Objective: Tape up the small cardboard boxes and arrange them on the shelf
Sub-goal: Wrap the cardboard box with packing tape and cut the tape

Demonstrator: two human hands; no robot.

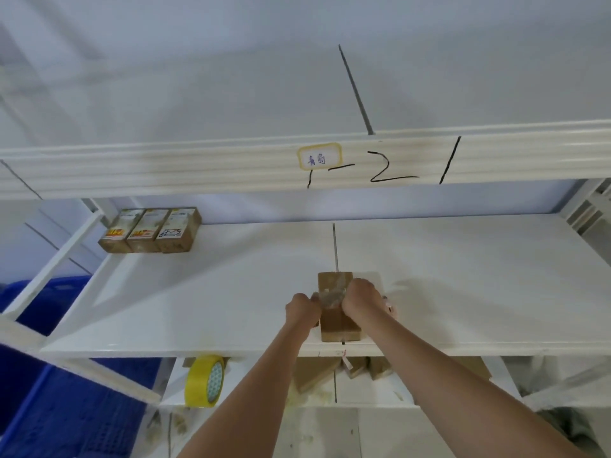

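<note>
A small brown cardboard box lies on the white shelf board near its front edge. A strip of clear tape stretches across the box's top. My left hand grips the tape's left end at the box's left side, fingers curled. My right hand is curled on the box's right side and pinches the tape's other end. Three taped small boxes with printed labels stand side by side at the shelf's back left.
A yellow tape roll stands on edge on the lower shelf, beside several loose brown boxes. A blue plastic crate sits at lower left. The upper shelf beam carries a handwritten label, and a slanted white brace crosses at left.
</note>
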